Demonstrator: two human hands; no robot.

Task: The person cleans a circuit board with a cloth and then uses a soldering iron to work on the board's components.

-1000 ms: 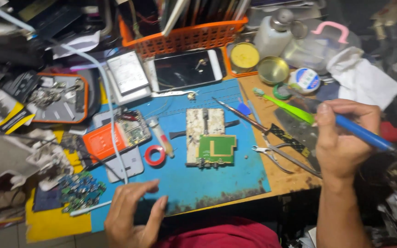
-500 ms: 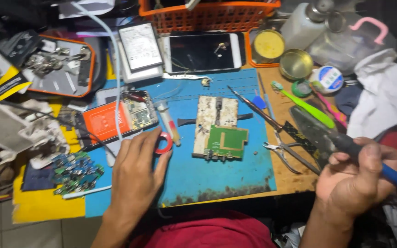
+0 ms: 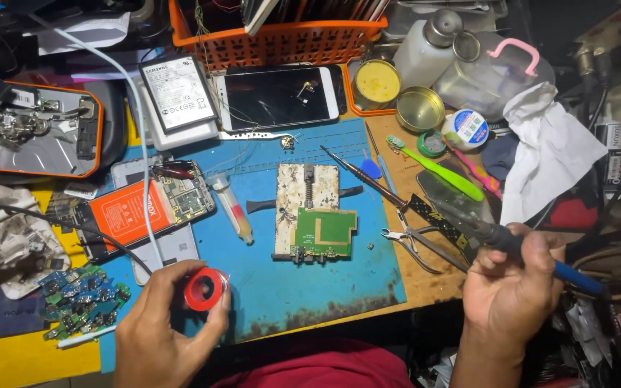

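Red solder spool (image 3: 206,289) in left hand (image 3: 161,332)

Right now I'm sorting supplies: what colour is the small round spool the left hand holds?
Red, with a hollow centre; the small round spool in the left hand shows best in the head view.

Both forearms enter from the near edge bare, with no sleeves, gloves, rings or watch showing. The left hand (image 3: 163,330) and right hand (image 3: 513,287) have short, plain nails. Between them, at the near edge, lies dark red clothing (image 3: 325,366).
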